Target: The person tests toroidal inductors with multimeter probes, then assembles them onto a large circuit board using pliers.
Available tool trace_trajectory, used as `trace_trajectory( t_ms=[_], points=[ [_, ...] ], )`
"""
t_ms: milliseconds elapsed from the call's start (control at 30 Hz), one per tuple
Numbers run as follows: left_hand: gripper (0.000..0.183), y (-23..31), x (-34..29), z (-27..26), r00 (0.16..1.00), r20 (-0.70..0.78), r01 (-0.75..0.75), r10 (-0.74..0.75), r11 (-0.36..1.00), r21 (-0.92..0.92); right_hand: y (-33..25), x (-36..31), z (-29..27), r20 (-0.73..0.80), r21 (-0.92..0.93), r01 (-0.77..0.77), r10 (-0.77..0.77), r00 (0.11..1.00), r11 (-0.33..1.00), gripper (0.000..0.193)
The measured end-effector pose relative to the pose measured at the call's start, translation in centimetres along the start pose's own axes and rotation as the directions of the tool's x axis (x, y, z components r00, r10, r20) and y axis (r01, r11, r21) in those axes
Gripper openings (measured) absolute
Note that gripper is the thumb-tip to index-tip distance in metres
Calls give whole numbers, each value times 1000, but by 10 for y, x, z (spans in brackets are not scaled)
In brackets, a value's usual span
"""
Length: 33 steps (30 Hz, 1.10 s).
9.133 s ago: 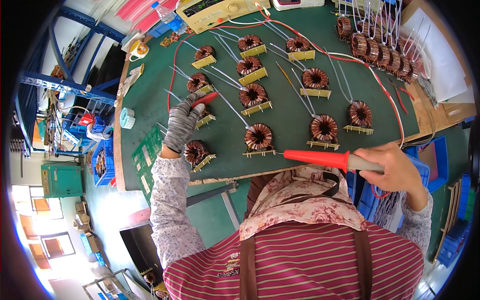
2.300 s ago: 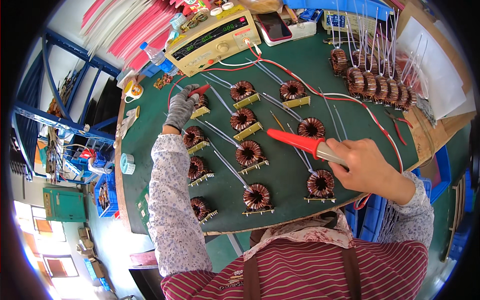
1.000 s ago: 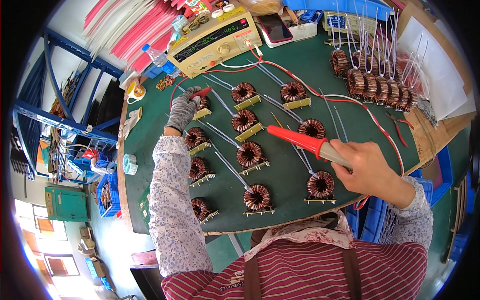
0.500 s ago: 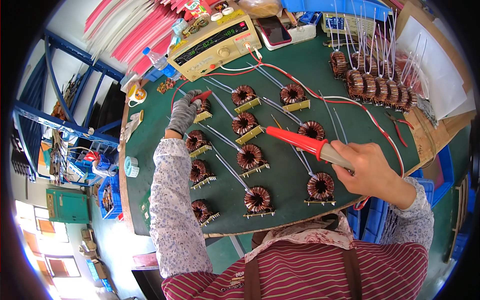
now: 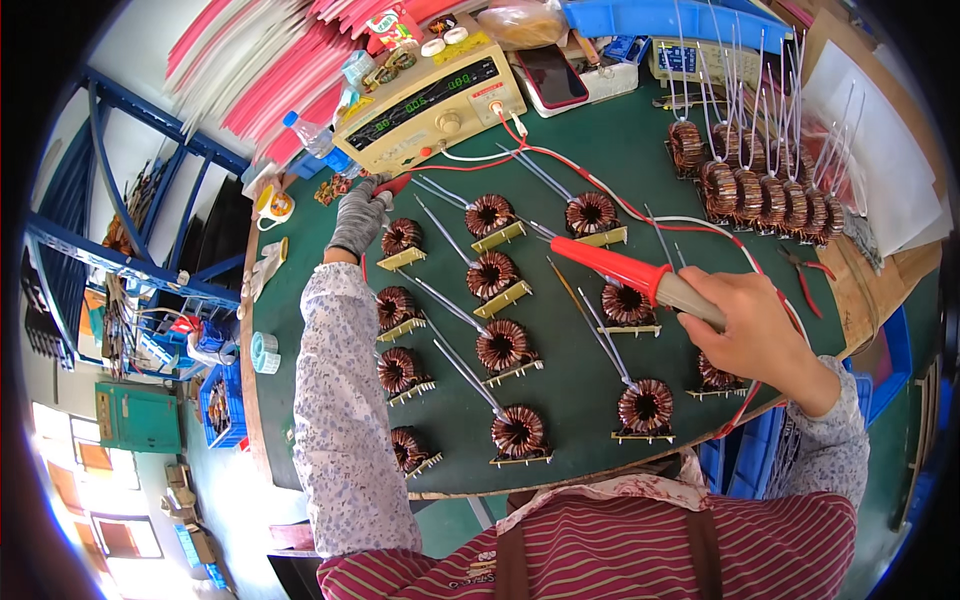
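My left hand (image 5: 358, 220), in a grey glove, is closed around a red clip or probe (image 5: 397, 184) at the far left of the bench. Just right of its wrist stands a copper-wound ring coil (image 5: 402, 236) on a small board. My bare right hand (image 5: 748, 325) grips the grey handle of a red test probe (image 5: 612, 268), which points left and away from me. Its tip is by the sleeved leads (image 5: 540, 228) of another ring coil (image 5: 628, 302); whether they touch, I cannot tell. More coils with long leads, such as one ring coil (image 5: 519, 431), stand in rows.
A cream power supply (image 5: 430, 110) with a lit display stands at the back, red and white cables (image 5: 640, 208) running from it. Several coils (image 5: 765, 200) cluster at the back right. Red-handled pliers (image 5: 808, 283), a phone (image 5: 552, 76), a bottle (image 5: 318, 140) and a tape roll (image 5: 264, 353) lie around.
My left hand has moved away and leftward, uncovering the coil beside it. My right hand and probe have shifted slightly farther away, revealing a coil beneath. The whole view has tilted a little.
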<state>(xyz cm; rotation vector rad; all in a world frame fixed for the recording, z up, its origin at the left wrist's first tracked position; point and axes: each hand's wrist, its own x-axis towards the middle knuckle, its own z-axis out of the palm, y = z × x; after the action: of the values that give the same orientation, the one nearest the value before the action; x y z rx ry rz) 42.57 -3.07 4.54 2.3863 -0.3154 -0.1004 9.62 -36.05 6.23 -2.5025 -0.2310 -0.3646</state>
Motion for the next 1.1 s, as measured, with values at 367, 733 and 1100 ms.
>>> trace_trajectory(
  t_ms=[367, 733, 1100],
  points=[
    [31, -17, 32, 18, 998, 53, -41, 35, 992, 123, 5, 22, 12, 78, 6, -2, 1, 997, 1000, 29],
    [30, -13, 29, 16, 997, 72, 5, -16, 988, 152, -2, 26, 34, 86, -90, -21, 29, 996, 996, 26],
    [31, -35, 37, 15, 991, 46, -134, 127, 964, 227, -8, 26, 45, 89, -136, -56, 69, 994, 989, 23]
  ],
)
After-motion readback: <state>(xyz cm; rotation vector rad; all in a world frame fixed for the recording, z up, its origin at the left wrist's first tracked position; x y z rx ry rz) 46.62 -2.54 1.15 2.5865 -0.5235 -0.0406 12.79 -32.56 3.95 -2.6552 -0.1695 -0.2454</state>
